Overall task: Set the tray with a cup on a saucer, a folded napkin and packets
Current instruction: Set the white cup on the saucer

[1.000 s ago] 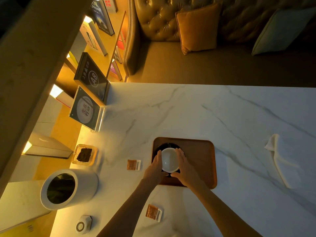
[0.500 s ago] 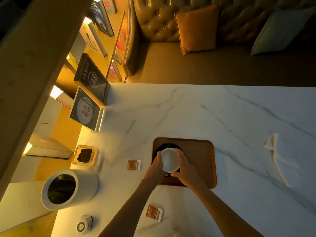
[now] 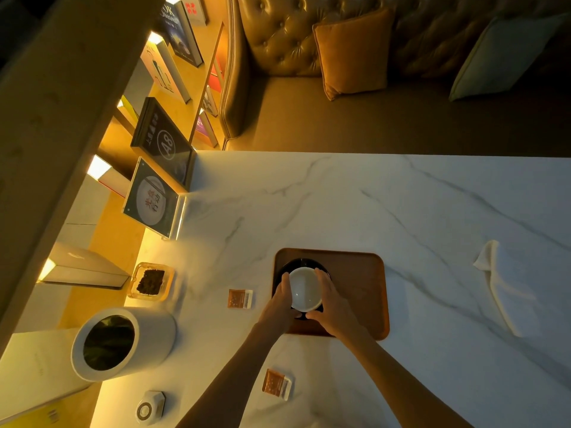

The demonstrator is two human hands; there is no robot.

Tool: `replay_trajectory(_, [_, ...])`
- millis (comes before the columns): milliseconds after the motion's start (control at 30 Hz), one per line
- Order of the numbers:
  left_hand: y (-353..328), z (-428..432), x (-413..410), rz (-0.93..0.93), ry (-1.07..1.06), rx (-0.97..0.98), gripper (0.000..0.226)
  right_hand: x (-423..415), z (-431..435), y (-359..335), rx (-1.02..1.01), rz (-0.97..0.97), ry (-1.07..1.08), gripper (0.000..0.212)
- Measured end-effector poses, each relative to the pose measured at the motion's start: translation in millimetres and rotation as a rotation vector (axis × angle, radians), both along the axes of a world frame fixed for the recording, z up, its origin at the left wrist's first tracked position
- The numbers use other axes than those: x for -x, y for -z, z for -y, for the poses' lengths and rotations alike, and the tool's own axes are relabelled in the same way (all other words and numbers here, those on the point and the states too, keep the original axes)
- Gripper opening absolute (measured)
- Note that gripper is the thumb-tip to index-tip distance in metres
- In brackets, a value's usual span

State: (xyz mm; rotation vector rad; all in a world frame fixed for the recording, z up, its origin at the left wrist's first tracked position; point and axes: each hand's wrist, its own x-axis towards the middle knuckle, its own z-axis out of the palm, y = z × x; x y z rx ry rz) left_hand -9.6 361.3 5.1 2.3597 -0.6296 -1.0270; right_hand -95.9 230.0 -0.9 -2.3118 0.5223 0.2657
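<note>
head view: one camera, looking down on a white marble table (image 3: 355, 205)
tray: brown wooden tray (image 3: 358, 288) near the table's front edge, roughly mid-width
saucer: dark saucer (image 3: 304, 262) at the tray's left end, mostly covered by cup and hands
cup: white cup (image 3: 304, 288) sits on the saucer, empty inside
left hand: left hand (image 3: 278, 304) wrapped on the cup's left side, fingers curled against the wall
right hand: right hand (image 3: 335, 307) on the cup's right side, thumb at the near rim, gripping the cup too
napkin: white napkin (image 3: 506, 288) lies loose near the table's right edge, well apart from the tray, off it
packet 1: orange packet (image 3: 240, 298) on the table just left of the tray
packet 2: second orange packet (image 3: 276, 383) by the front edge, between the forearms
left edge: white cylindrical container (image 3: 123, 342) with dark opening, small glass dish (image 3: 151, 282) with dark contents, acrylic sign stand (image 3: 153, 197)
front-left corner: small round white device (image 3: 150, 407), cannot tell what
</note>
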Motion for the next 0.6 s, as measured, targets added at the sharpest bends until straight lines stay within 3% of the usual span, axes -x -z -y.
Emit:
replay_trajectory(433, [-16.6, -13.6, 4.7, 0.033, 0.048, -0.051, 0.116, 15.8, 14.3, -13.4, -0.112, -0.036, -0.001, 0.102])
replay_trajectory(600, [-32.2, -17.8, 12.3, 0.094, 0.144, -0.220, 0.116, 67.7, 42.9, -32.8, -0.069, -0.109, 0.098, 0.097])
